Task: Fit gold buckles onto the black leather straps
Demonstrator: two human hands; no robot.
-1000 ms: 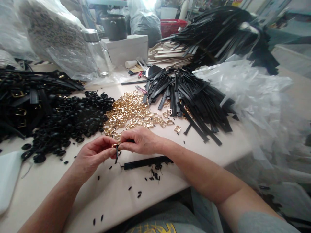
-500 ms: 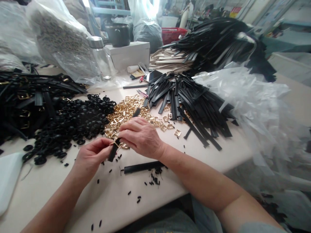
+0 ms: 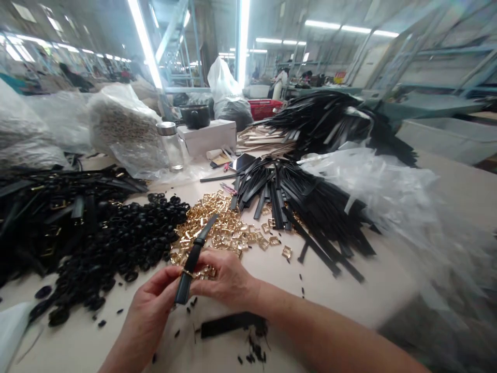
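Note:
Both hands hold one black strap (image 3: 193,257), slanted up and away over the table. My left hand (image 3: 157,292) pinches it near its lower end, where a thin gold buckle (image 3: 186,272) crosses it. On the strap's other side, the fingers of my right hand (image 3: 225,277) grip it a little higher up. A small black loop (image 3: 199,241) sits around the strap above my fingers. Just beyond lies a heap of gold buckles (image 3: 221,220). Black loops (image 3: 135,228) are piled to the left. Below my right hand, another black strap (image 3: 223,325) lies flat on the table.
Many black straps (image 3: 279,191) fan out at centre right, beside white plastic sheeting (image 3: 373,173). Straps with buckles (image 3: 77,207) are heaped at far left. A glass jar (image 3: 171,147) and a white box (image 3: 209,137) stand behind. Small black bits lie near the table's front.
The camera view has tilted up. My right hand has moved lower along the strap, so the loop and upper strap now show. The strap points more upright.

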